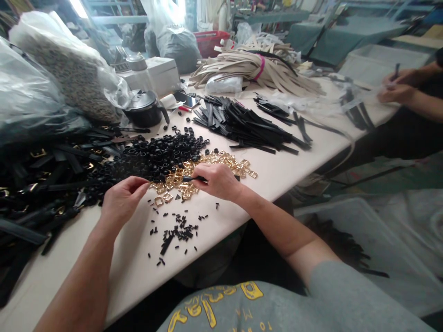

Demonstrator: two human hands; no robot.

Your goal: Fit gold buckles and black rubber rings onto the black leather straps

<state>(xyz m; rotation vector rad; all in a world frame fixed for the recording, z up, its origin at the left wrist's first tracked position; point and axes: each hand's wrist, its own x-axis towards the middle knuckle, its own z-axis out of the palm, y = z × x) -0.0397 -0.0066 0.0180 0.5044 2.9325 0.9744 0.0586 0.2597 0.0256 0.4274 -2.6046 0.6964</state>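
Note:
My right hand [219, 181] is closed around a black strap [188, 179], whose tip sticks out past the thumb and forefinger over a heap of gold buckles [226, 160]. My left hand [124, 200] has thumb and forefinger pinched at the left edge of the buckles; whatever is between them is too small to make out. Just beyond both hands lies a pile of small black loops [152, 154]. Short black bits [182, 229] are scattered on the table [207, 221] in front of the buckles, on the side nearer my body.
Black straps [242, 122] lie stacked farther back, near a dark lidded pot [143, 108] and a phone [187, 99]. Buckled straps [24, 203] crowd the left. Beige strips [238, 64] lie bundled behind. At right are another person's hands [398, 90] and a floor bin [377, 240].

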